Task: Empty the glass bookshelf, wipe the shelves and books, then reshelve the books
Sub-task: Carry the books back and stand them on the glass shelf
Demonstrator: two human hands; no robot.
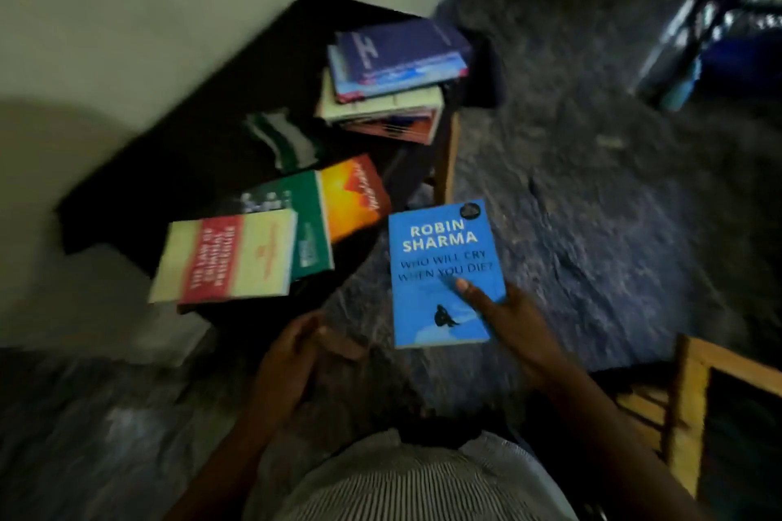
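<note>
Head view. The right hand (503,321) holds the blue book (446,275) by its lower right corner. The thumb lies across the cover and the fingers are hidden beneath, so the book is clamped between them. It is held face up above the dark floor (592,182), apart from the other books, probably so the cover can be read or wiped.

The left hand (292,364) hovers just left of the book without touching it. Its fingers are loosely extended and nothing is seen in them, though blur limits certainty. No cloth can be made out.

On the low dark table (190,148) a red and cream book (228,258), a green book (304,220) and an orange book (353,199) lie flat and overlapping. A taller stack of books (393,80) sits on the far corner. The flat placement suggests the table is where unshelved books are being kept.

A wooden frame (694,393) stands at lower right; whether it belongs to the glass bookshelf cannot be told. The emptying or wiping stage appears to be in hand.
</note>
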